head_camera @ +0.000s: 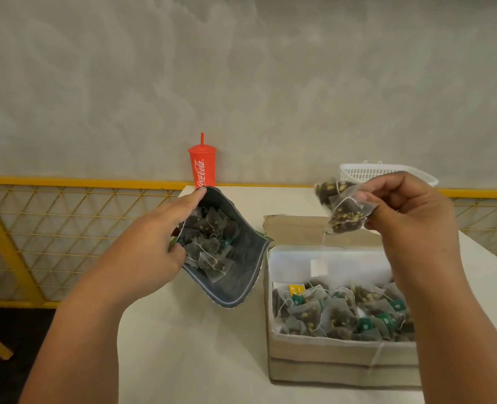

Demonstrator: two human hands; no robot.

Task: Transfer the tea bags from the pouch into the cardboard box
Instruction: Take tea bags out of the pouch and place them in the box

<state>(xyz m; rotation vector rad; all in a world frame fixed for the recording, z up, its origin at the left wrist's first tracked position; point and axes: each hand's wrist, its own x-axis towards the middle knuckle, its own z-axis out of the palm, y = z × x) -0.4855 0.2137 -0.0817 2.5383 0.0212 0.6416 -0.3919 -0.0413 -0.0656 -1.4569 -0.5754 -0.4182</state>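
My left hand (156, 243) grips the left rim of an open pouch (235, 287), tilted toward me, its silver-grey inside showing several pyramid tea bags (209, 243). My right hand (410, 208) is raised above the back of the cardboard box (340, 360) and pinches two tea bags (343, 211); a string with a white tag (319, 267) dangles from them into the box. The box stands open at the right of the white table, its lid flap (296, 228) folded back. Several tea bags with green and yellow tags (343, 313) lie inside it.
A red Coca-Cola cup with a straw (202, 167) stands at the table's far edge against the wall. A white plastic basket (366, 172) sits behind my right hand. A yellow wire-mesh railing (51, 228) runs left of the table (189, 360) and behind it.
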